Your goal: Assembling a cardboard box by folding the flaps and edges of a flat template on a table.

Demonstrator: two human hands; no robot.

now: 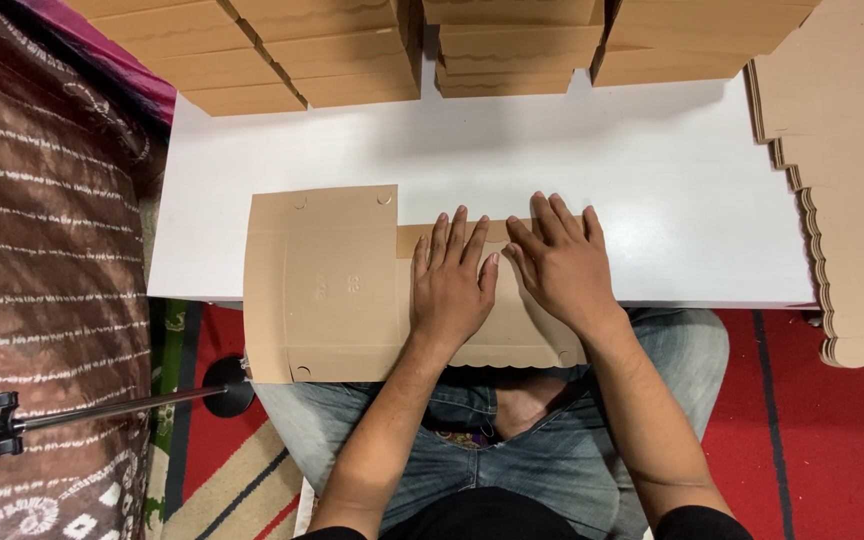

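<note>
A flat brown cardboard box blank (pixel 322 285) lies across the near edge of the white table (pixel 652 190), partly overhanging my lap. My left hand (pixel 452 285) presses flat on the blank's folded right part, fingers spread and pointing away from me. My right hand (pixel 562 265) lies flat beside it, also on the cardboard, its fingertips at the fold's far edge. The two hands nearly touch at the thumbs. Neither hand grips anything.
Stacks of folded brown cardboard boxes (pixel 352 50) line the table's far edge. A pile of flat blanks (pixel 852 180) sits at the right. A patterned brown cloth (pixel 42 250) lies left, with a black stand pole (pixel 102 405) over a red rug.
</note>
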